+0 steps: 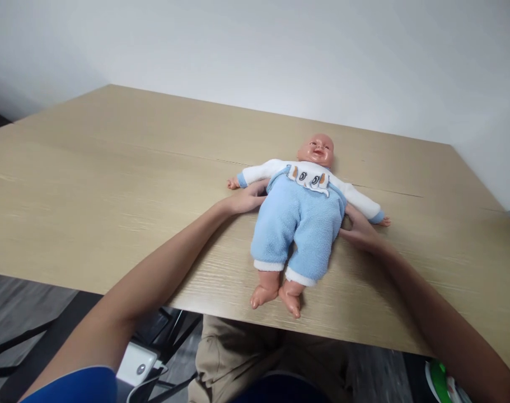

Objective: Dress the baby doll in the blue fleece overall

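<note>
A baby doll [300, 218] in a light blue fleece romper with white sleeves lies on its back on the wooden table [112, 184], head away from me, arms spread, bare feet near the front edge. My left hand [248, 198] reaches under the doll's side below its outstretched arm, fingers pressed against the romper. My right hand [359, 229] lies against the doll's other side under its other arm, fingers partly tucked beneath the body. Both hands touch the doll's torso from either side.
The light wood table runs wide to the left and behind the doll, up to a white wall [280, 50]. Below the front edge show my knees in khaki trousers [238, 352], a white device [137, 364] and a green object [439, 378].
</note>
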A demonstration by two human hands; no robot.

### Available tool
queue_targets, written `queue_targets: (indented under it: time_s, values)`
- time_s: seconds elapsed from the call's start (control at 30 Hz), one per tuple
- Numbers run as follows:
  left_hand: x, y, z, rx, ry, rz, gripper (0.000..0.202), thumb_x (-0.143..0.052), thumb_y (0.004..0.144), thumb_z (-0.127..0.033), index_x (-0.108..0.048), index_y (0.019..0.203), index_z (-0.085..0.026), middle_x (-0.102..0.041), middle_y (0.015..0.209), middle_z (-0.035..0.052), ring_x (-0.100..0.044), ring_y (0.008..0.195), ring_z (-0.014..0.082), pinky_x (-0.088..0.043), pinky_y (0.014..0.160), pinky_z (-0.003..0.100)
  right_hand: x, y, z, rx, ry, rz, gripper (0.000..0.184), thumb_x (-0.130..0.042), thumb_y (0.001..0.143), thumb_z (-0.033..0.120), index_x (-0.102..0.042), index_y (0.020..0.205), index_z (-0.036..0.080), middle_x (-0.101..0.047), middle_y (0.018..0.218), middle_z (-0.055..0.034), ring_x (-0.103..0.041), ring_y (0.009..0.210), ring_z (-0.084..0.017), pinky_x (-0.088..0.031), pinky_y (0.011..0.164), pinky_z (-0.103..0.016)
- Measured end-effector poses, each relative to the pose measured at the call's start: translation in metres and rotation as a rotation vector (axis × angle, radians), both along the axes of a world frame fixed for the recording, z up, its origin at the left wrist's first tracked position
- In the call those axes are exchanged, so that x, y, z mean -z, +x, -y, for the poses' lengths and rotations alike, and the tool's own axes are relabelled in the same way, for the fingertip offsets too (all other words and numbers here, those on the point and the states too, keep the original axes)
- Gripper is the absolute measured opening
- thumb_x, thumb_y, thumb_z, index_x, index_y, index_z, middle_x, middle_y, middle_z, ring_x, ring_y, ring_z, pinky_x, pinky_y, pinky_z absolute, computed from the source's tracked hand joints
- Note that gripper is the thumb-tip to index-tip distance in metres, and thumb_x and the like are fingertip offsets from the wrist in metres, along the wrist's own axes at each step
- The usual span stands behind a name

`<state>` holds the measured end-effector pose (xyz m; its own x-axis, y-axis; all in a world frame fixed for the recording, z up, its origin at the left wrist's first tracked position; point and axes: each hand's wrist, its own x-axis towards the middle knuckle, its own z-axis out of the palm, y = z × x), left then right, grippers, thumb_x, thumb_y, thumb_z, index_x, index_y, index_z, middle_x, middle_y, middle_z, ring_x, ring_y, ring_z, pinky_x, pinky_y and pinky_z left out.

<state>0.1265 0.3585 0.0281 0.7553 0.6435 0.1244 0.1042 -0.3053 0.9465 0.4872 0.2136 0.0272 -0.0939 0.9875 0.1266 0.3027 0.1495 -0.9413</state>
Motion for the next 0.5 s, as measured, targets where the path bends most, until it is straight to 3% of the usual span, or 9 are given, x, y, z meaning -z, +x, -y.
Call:
queue_targets:
  time_s: [0.1,0.17,0.33,0.5]
  values:
    - [0.002,0.01,0.008,-0.055,-0.124,0.108,0.059,-0.092,0.086,-0.057,-0.084,0.133,-0.022,-0.081,0.139,0.0134,-0.065,0.145,0.0419,-0.049,0.129,0.053,0.003,-0.002,0.001,-0.006,-0.081,-0.152,0.063,-0.108,0.066,0.042,-0.081,0.121,0.029,-0.077,0.151,-0.0114,-0.058,0.16,-0.044,-0.041,0.139,-0.059]
    - [0.005,0.017,0.015,-0.131,-0.219,0.177,0.061,-0.093,0.085,-0.057,-0.084,0.135,-0.023,-0.081,0.144,0.0118,-0.064,0.147,0.0408,-0.048,0.13,0.052,0.005,-0.006,0.001,0.01,-0.16,-0.311,0.054,-0.105,0.067,0.044,-0.079,0.112,0.03,-0.083,0.14,-0.0087,-0.065,0.153,-0.042,-0.049,0.134,-0.057]
    - [0.014,0.035,0.031,-0.274,-0.474,0.342,0.069,-0.098,0.078,-0.06,-0.083,0.133,-0.021,-0.083,0.14,0.012,-0.069,0.139,0.0379,-0.054,0.124,0.052,0.011,-0.02,-0.001,0.098,-0.243,-0.564,0.022,-0.082,0.08,0.047,-0.071,0.092,0.033,-0.084,0.099,-0.0021,-0.078,0.122,-0.039,-0.067,0.103,-0.055]
    - [0.017,0.041,0.033,-0.269,-0.537,0.357,0.059,-0.1,0.081,-0.049,-0.083,0.127,-0.017,-0.086,0.124,0.0133,-0.076,0.126,0.0348,-0.06,0.113,0.049,0.012,-0.028,-0.002,0.207,-0.272,-0.619,0.029,-0.083,0.075,0.048,-0.06,0.079,0.031,-0.071,0.077,0.0006,-0.075,0.087,-0.028,-0.067,0.08,-0.043]
